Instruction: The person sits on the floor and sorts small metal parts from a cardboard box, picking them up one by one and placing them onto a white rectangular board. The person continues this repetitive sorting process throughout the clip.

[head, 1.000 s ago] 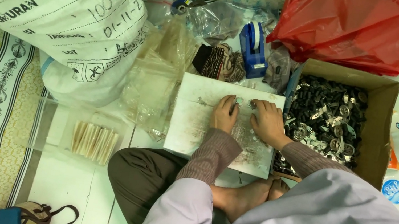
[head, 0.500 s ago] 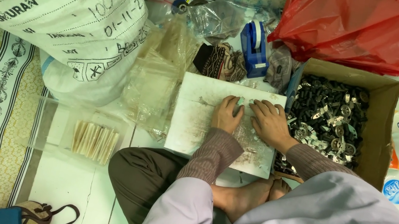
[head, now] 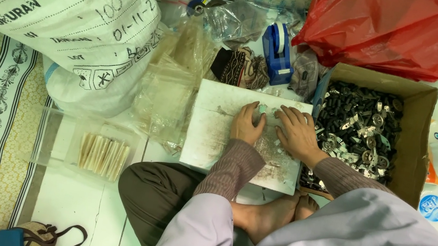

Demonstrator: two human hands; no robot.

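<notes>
Both hands rest on a stained white board (head: 211, 133) that lies across my lap. My left hand (head: 246, 124) has its fingers curled, with the tips pinching a small pale part (head: 262, 108). To its right, my right hand (head: 297, 135) lies flat with the fingers apart over a few small loose parts (head: 275, 113) near the board's far edge. A cardboard box (head: 419, 139) holding several black and silver metal parts (head: 357, 128) stands right beside my right hand.
A big white woven sack (head: 54, 6) fills the far left, and a red plastic bag (head: 406, 30) lies behind the box. A blue tape dispenser (head: 277, 52) and clear plastic bags (head: 175, 86) lie beyond the board. A clear tray of pale sticks (head: 102, 155) sits at left.
The fingers of both hands shift slightly over the small parts on the board; the hands stay in the same place.
</notes>
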